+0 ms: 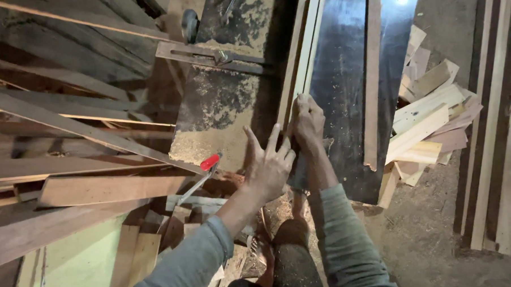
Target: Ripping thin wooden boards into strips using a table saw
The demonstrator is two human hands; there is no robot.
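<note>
Right now the right hand (pixel 307 122) is closed on the near end of a long, thin, pale wooden strip (pixel 304 51) that lies flat on the dark metal saw table (pixel 344 78) dusted with sawdust. The left hand (pixel 269 165) is just beside it with its fingers spread wide, and the fingertips touch the side of the same strip. Both arms wear grey sleeves. Near the left hand, a metal lever with a red handle (pixel 209 162) sticks up from the side of the table. Farther right on the table lies a brown wooden slat (pixel 372 83), well apart from the pale strip. Past the table's right edge sits a pile of short pale wood offcuts (pixel 427 120) on the dusty floor, and long boards (pixel 495 124) lie beside them. To the left, many long brown planks (pixel 68 127) are stacked in a loose heap.
</note>
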